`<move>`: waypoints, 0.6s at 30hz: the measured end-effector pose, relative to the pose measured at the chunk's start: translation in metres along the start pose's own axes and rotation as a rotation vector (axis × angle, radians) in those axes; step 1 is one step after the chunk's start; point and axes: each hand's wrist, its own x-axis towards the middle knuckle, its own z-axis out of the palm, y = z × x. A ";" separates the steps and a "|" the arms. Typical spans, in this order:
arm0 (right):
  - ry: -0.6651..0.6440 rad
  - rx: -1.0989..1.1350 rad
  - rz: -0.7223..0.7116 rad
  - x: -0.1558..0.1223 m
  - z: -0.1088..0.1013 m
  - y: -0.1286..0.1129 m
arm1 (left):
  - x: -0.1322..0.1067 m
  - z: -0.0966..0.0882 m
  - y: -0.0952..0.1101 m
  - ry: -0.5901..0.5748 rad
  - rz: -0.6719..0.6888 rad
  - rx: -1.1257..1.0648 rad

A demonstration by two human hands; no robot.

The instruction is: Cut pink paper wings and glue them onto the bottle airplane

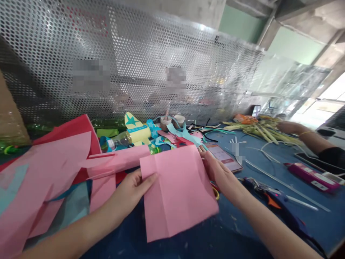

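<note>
A pink sheet of paper (180, 194) with a crease down its left part is held up over the blue table. My left hand (138, 185) pinches its left edge, thumb in front and fingers behind. At the upper right edge, my right hand (214, 165) grips the sheet, with most of its fingers hidden behind it. Just behind the paper, yellow scissor handles (215, 193) show in part. A phone (225, 157) with a lit screen lies beyond my right hand. Left of the sheet is a rolled pink piece of paper (118, 162).
Pink paper sheets (54, 169) pile up at left. A decorated plastic bottle (137, 133) lies behind, beside paper scraps (183, 135). At right are a blue glue gun (285, 205), a purple power strip (312, 176) and another person's arm (309, 135). A perforated metal screen (151, 61) stands behind.
</note>
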 end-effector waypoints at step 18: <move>-0.131 -0.393 -0.020 0.009 -0.024 0.048 | 0.004 -0.017 0.034 -0.033 0.024 -0.328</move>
